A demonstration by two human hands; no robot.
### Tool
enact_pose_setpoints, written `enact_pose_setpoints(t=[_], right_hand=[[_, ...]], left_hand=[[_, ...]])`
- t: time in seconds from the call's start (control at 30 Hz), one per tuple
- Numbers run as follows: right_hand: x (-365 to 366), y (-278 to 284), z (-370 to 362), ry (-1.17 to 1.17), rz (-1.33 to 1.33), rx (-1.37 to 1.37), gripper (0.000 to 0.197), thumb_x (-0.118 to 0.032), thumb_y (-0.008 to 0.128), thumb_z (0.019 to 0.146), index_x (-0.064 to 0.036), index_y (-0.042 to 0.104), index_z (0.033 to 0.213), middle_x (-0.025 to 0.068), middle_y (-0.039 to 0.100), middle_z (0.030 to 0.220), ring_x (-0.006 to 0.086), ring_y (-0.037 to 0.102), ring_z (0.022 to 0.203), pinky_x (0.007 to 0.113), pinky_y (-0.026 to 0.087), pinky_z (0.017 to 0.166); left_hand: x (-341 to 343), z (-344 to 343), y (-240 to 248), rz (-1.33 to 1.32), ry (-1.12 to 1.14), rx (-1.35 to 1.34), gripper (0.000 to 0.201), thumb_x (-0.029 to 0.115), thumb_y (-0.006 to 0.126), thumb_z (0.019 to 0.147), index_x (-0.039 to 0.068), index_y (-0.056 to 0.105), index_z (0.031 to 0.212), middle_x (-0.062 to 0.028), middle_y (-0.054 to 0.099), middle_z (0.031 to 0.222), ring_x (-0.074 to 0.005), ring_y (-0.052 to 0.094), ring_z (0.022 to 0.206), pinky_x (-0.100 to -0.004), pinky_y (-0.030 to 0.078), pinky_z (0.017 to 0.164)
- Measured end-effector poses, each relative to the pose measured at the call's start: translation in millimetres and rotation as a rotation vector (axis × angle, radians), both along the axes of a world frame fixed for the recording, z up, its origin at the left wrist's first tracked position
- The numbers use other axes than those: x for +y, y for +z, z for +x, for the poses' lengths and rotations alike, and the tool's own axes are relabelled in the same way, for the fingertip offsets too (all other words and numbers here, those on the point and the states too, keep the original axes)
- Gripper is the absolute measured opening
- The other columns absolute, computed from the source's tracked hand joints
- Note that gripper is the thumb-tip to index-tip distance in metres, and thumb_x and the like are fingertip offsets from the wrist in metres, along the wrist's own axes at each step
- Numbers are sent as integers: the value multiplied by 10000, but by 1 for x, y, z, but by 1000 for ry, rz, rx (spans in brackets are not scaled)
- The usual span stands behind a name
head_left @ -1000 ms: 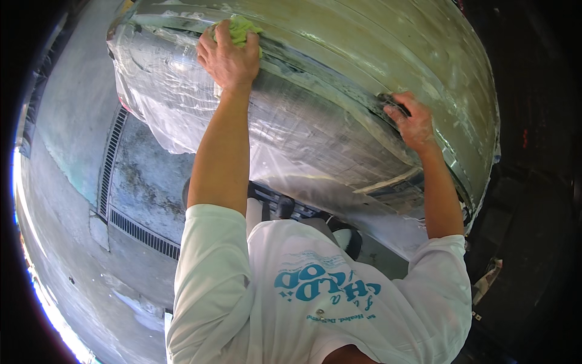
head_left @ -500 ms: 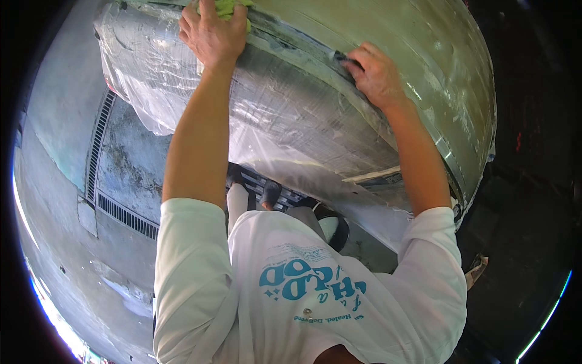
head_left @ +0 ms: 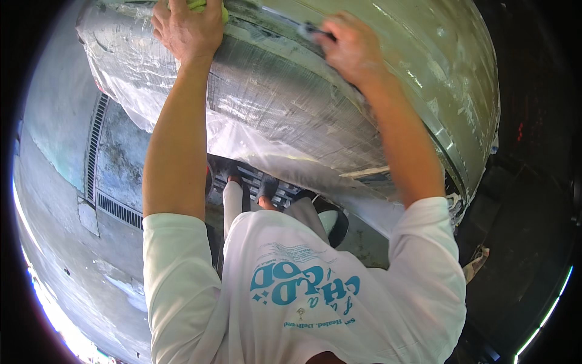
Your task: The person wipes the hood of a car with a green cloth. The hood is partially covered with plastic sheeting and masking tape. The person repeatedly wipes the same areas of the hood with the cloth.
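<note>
My left hand (head_left: 191,33) is closed over a yellow-green cloth (head_left: 199,6) at the upper left, pressing it on the edge of a vehicle's body. In my right hand (head_left: 354,51), fingers closed, is a small dark tool with a pale, fuzzy-looking end (head_left: 310,29). Motion blurs it, and I cannot tell its kind. The tool's end lies at a dark, dusty channel (head_left: 260,29) that runs along the olive-coloured roof panel (head_left: 418,54). Clear plastic film (head_left: 273,100) covers the side of the vehicle below that channel.
Below my body, my feet rest on a dark slatted platform (head_left: 282,195). A drain grate (head_left: 118,210) crosses the grey floor at the left. A loose tan strip (head_left: 365,172) sticks out along the film's lower edge. Darkness fills the right side.
My right hand has moved left and farther away along the channel with the dark tool. My left hand stays on the cloth, while the whole view has shifted slightly.
</note>
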State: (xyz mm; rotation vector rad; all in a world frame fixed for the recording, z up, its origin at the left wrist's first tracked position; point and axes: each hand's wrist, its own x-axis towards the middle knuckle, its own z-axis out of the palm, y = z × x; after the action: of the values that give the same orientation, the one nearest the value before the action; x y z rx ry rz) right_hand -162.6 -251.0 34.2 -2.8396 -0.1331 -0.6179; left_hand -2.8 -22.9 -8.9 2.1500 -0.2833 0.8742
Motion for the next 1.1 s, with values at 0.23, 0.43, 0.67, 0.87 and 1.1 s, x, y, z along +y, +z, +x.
enact_pose_setpoints(t=[0.23, 0.43, 0.67, 0.87, 1.1], right_hand=[[-73, 11, -151, -218, 71, 66, 206, -206, 823, 873, -75, 664, 871, 107, 610, 848, 305, 637, 820, 415, 523, 716], [-33, 16, -76, -94, -61, 94, 188, -211, 794, 899, -85, 656, 878, 94, 626, 874, 308, 655, 859, 419, 544, 733], [-25, 5, -67, -127, -111, 108, 241, -252, 774, 925, -70, 623, 880, 96, 635, 907, 328, 650, 837, 448, 546, 728], [-45, 14, -102, -121, -169, 104, 261, -263, 772, 932, -66, 621, 848, 111, 631, 842, 320, 653, 783, 445, 544, 694], [-14, 7, -57, -168, -169, 113, 289, -316, 776, 931, -79, 635, 848, 109, 629, 824, 318, 651, 769, 438, 535, 674]], left_hand=[[9, 19, -30, 25, 67, 85, 610, 544, 741, 866, 215, 652, 1372, -201, 539, 1375, -408, 482, 1320, -560, 350, 1137], [7, 18, -26, 44, 41, 71, 615, 527, 751, 853, 205, 660, 1369, -200, 543, 1371, -402, 487, 1314, -556, 352, 1136], [9, 9, -15, 28, 75, 3, 487, 277, 754, 840, 121, 646, 1289, -193, 605, 1218, -418, 550, 1180, -534, 428, 1038], [-2, 0, 1, 27, 74, 12, 443, 210, 738, 859, 106, 642, 1279, -205, 626, 1176, -433, 577, 1141, -526, 460, 1009], [6, 6, -13, 8, 108, -3, 460, 243, 739, 859, 109, 639, 1288, -210, 622, 1221, -423, 568, 1181, -519, 444, 1040]])
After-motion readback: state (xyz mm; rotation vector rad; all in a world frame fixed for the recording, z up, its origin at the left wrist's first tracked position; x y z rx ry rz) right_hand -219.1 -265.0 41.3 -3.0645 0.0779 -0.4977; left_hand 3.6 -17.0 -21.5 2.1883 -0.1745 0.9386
